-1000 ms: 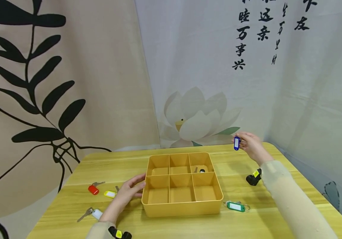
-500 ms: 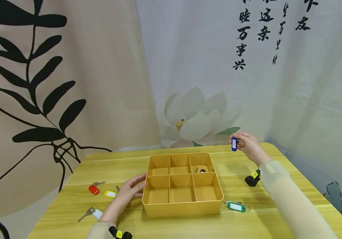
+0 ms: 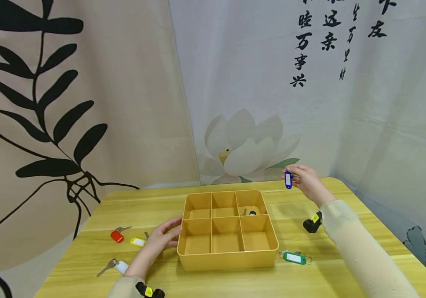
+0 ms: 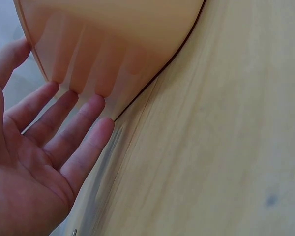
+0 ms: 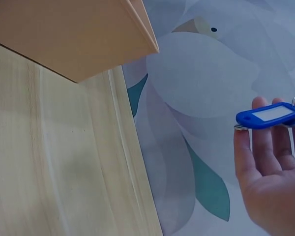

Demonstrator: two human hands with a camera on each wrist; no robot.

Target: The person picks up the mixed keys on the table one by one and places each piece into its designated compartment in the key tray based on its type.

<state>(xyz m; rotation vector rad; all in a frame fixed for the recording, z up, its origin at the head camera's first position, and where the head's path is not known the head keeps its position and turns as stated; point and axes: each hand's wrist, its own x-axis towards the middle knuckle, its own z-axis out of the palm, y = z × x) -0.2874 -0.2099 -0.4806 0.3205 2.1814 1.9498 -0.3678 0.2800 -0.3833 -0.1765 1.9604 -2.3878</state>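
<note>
A yellow box with six compartments (image 3: 228, 260) sits mid-table. Against its left wall the fingertips of my left hand (image 3: 157, 243) rest, fingers nearly straight; in the left wrist view the thumb touches near the rim. My right hand (image 3: 307, 182) holds up a blue key tag (image 3: 288, 180) above the table's far right part, beyond the box. In the right wrist view the tag's white label faces the camera, and a bit of its key shows behind it. Inside the box's back right compartment lie a key and a black tag (image 3: 252, 213).
Left of the box lie a red key tag (image 3: 117, 236), a yellow key tag (image 3: 137, 242) and a white key tag (image 3: 121, 267), each with a key. A green key tag (image 3: 295, 258) lies right of the box. A printed curtain (image 3: 250, 82) hangs behind the table.
My right hand has moved slightly left, toward the box, with the blue key tag hanging from its fingers. The left hand has stayed at the box's side.
</note>
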